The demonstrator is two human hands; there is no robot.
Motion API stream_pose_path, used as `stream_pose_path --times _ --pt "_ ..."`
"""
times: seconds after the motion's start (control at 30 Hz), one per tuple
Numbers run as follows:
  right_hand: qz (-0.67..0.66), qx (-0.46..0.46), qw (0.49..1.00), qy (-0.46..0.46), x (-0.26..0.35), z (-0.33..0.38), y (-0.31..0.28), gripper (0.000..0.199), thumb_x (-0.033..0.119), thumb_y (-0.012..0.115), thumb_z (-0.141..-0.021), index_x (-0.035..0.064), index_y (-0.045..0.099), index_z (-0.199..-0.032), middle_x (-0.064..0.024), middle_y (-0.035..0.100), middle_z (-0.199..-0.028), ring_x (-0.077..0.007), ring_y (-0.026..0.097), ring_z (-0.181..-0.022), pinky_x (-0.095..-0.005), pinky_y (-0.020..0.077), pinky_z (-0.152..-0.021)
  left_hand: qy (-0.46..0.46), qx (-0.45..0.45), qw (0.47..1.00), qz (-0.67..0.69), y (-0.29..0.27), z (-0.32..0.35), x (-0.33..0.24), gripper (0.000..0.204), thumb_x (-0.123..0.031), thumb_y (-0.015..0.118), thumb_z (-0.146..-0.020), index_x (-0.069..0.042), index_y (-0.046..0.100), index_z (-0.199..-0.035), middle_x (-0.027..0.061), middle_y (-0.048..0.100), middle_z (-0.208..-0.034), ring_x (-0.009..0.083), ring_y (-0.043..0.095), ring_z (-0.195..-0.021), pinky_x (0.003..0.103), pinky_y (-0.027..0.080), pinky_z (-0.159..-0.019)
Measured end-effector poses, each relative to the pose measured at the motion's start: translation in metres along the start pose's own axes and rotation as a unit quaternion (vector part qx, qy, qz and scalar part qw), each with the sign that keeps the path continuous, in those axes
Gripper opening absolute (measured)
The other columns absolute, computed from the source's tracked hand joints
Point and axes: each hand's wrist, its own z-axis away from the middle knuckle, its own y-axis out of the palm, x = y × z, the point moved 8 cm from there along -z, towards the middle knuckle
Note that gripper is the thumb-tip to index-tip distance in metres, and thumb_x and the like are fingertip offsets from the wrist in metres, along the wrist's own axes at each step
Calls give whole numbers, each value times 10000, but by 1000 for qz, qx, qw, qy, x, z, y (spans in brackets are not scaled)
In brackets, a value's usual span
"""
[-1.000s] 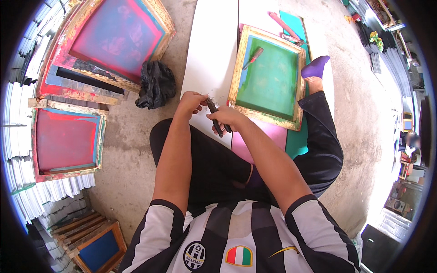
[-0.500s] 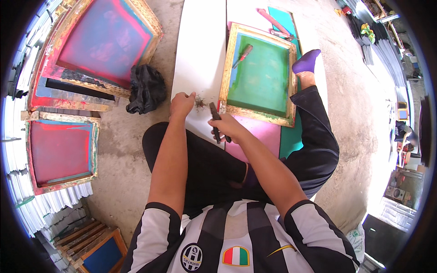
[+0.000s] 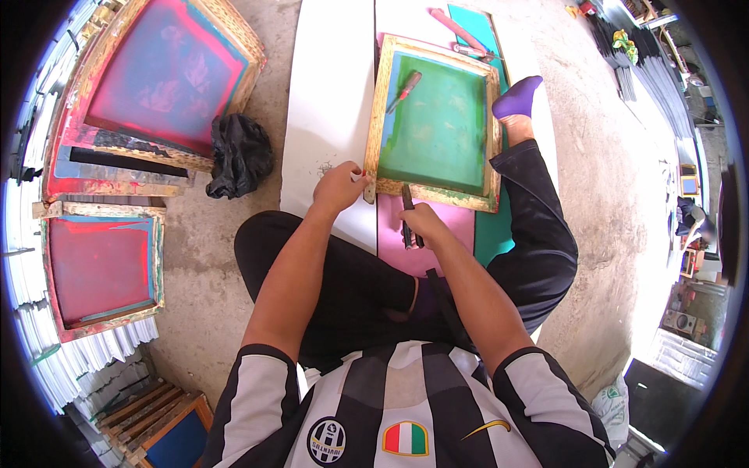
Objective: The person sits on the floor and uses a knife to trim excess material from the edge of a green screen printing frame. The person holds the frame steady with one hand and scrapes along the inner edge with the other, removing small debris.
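A wooden screen-printing frame (image 3: 493, 125) with green mesh lies in front of me. My left hand (image 3: 339, 187) is at its near left corner, fingers closed at the edge; its fingertips are partly hidden. In my right hand (image 3: 425, 221) are dark pliers (image 3: 407, 201), gripped by the handles with the jaws at the frame's near rail. A screwdriver (image 3: 406, 87) with a red and dark handle rests on the mesh. Beside my left hand, a small scatter of thin dark bits (image 3: 324, 167), perhaps staples, lies on the white board (image 3: 328, 86).
Pink (image 3: 417, 253) and teal sheets (image 3: 493, 234) lie beneath the frame. Beyond it are a pinkish rod (image 3: 452, 28) and a metal tool (image 3: 473, 51). At left, a black plastic bag (image 3: 242, 156) sits by larger red-stained screens (image 3: 168, 70). My foot (image 3: 517, 97) rests at the frame's right.
My left hand has moved right, from beside the scattered bits to the frame's corner. The pliers in my right hand have shifted right, from the white board to the near rail.
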Motion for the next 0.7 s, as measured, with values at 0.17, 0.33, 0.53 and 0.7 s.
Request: stream_pose_path --times 0.17,0.33,0.53,0.7 --pt "49 -16 999 -17 -3 -19 -7 242 144 630 -923 -93 585 -917 -139 575 -672 -260 617 -519 -430 473 -386 2 7 1000 12 0 1 -7 435 -407 756 -911 -27 730 -1121 192 756 -932 326 741 -865 438 560 -783" --pt "61 -55 997 7 6 -6 -3 238 131 581 -878 -100 622 -913 -175 624 -676 -272 645 -540 -428 499 -444 0 15 1000 4 -2 1 -10 423 -399 756 -913 -26 740 -1113 193 761 -948 327 745 -876 440 567 -801" --pt "155 -95 983 -21 18 6 -4 189 93 572 -855 -74 623 -927 -164 653 -689 -245 636 -525 -410 491 -443 1 18 1000 -12 1 2 -12 411 -397 774 -905 -38 727 -1101 182 763 -952 336 744 -887 447 567 -803" --pt "191 -117 974 -29 18 4 -5 217 159 594 -867 -50 650 -891 -154 669 -675 -250 668 -551 -408 507 -478 -5 19 999 -26 7 -3 -8 409 -394 793 -895 -50 681 -1086 165 758 -961 325 737 -903 450 560 -804"
